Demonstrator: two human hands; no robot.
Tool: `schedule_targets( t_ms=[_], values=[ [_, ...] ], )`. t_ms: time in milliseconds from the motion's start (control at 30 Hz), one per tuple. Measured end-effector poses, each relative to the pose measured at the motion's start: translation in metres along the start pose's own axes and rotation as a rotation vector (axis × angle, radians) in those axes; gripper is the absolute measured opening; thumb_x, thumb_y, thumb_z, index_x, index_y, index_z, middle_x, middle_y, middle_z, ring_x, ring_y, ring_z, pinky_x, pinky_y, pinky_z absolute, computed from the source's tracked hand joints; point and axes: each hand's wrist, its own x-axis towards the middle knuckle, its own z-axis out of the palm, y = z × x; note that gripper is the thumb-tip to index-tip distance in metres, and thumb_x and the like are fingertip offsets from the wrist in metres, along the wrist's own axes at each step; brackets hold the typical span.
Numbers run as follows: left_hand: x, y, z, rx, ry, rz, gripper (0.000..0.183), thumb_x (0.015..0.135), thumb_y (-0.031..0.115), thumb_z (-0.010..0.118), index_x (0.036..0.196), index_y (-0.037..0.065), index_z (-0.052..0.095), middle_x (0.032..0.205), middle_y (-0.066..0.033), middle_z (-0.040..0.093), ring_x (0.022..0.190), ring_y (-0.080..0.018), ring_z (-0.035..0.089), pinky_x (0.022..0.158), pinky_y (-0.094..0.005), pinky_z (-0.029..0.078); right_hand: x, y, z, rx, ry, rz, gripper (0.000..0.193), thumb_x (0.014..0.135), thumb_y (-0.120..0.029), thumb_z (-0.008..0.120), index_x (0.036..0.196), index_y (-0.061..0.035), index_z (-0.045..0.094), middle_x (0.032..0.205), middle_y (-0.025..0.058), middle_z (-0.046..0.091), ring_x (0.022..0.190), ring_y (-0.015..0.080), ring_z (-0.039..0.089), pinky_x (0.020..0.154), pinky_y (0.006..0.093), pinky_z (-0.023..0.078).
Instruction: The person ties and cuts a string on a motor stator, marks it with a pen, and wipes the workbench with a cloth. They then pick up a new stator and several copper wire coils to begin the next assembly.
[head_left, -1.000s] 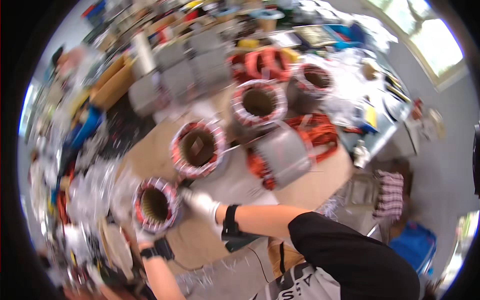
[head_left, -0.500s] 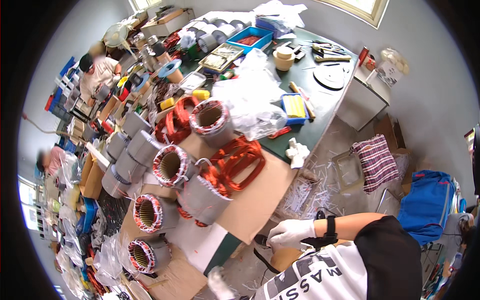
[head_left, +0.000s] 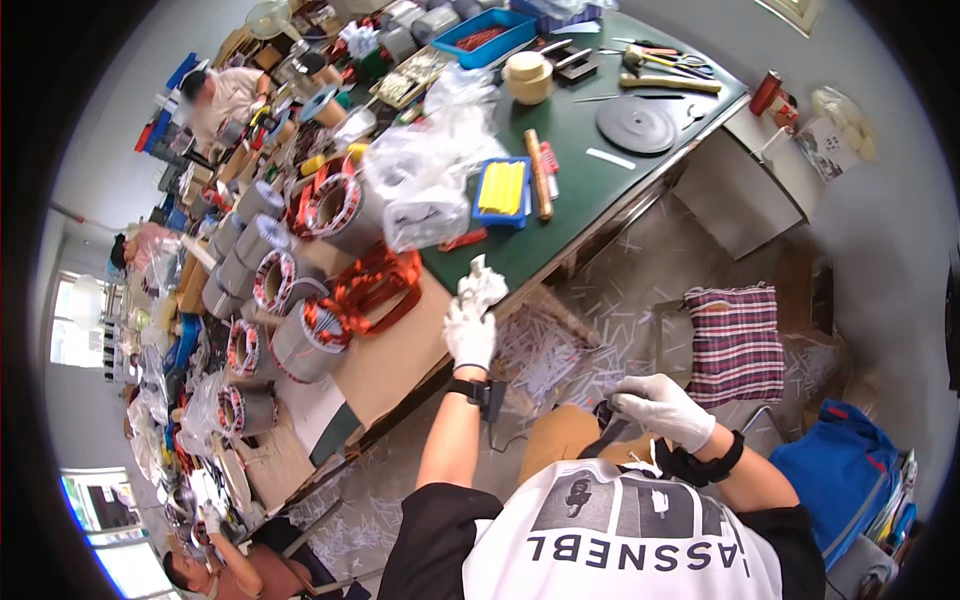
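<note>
My left hand (head_left: 470,338), in a white glove, reaches to the front edge of the green-topped table. Its fingers look curled against a crumpled white cloth (head_left: 482,283), perhaps a spare glove; white on white, the fingertips blend into it. Closer to my body, my right hand (head_left: 668,412), gloved too, is closed on a dark strap (head_left: 604,437) above my lap. What its fingertips cover is hidden. Left of my left hand lie bundles of orange-red wire coils (head_left: 375,290) and a grey motor stator (head_left: 308,340) on brown cardboard.
A blue tray of yellow strips (head_left: 502,190), a plastic bag (head_left: 425,205), a round grey disc (head_left: 636,125) and hand tools (head_left: 670,70) occupy the table. Paper scraps (head_left: 540,350) fill a box below its edge. A checked cushion (head_left: 735,345) is at right. Other people work at left.
My left hand has risen from the lower edge to the white cloth on the table. My right hand stays near my lap. The view has swung right, and another person appears at lower left.
</note>
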Motion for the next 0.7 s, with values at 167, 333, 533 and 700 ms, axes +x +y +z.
schedule_targets(
  t_ms=[167, 333, 533, 700],
  values=[
    [0.015, 0.063, 0.003, -0.448, -0.197, -0.239, 0.02, 0.085, 0.02, 0.058, 0.094, 0.008, 0.071, 0.092, -0.0195, 0.068, 0.089, -0.0354, 0.066, 0.08, -0.0404, 0.052, 0.04, 0.041, -0.053, 0.006, 0.252, -0.186, 0.025, 0.091, -0.016, 0.057, 0.104, 0.0028, 0.066, 0.085, 0.0087, 0.067, 0.076, 0.0146, 0.06, 0.072, 0.0277, 0.048],
    [0.036, 0.083, 0.045, -0.284, -0.21, -0.446, 0.03, 0.083, 0.031, 0.063, 0.092, 0.004, 0.071, 0.09, -0.0174, 0.07, 0.091, -0.0329, 0.066, 0.085, -0.0411, 0.049, 0.095, 0.025, -0.114, 0.112, 0.248, -0.157, 0.023, 0.09, -0.015, 0.058, 0.104, 0.0026, 0.066, 0.086, 0.0074, 0.068, 0.078, 0.013, 0.059, 0.071, 0.0274, 0.048],
    [0.083, 0.081, 0.041, -0.14, -0.368, -0.534, 0.034, 0.079, 0.039, 0.067, 0.081, 0.005, 0.069, 0.088, -0.0174, 0.068, 0.089, -0.0347, 0.064, 0.083, -0.043, 0.05, 0.173, 0.034, -0.229, 0.225, 0.406, 0.005, 0.022, 0.089, -0.016, 0.058, 0.101, 0.0004, 0.068, 0.081, 0.0058, 0.066, 0.07, 0.0113, 0.057, 0.063, 0.0254, 0.046],
    [0.118, 0.09, 0.054, 0.107, -0.337, -0.532, 0.044, 0.079, 0.044, 0.063, 0.104, 0.007, 0.065, 0.101, -0.0197, 0.066, 0.094, -0.0387, 0.063, 0.085, -0.0478, 0.049, 0.273, 0.037, -0.34, -0.191, 0.696, -0.01, 0.025, 0.087, -0.018, 0.06, 0.101, 0.0022, 0.067, 0.085, 0.0141, 0.069, 0.077, 0.0209, 0.064, 0.074, 0.0336, 0.05]
  ],
)
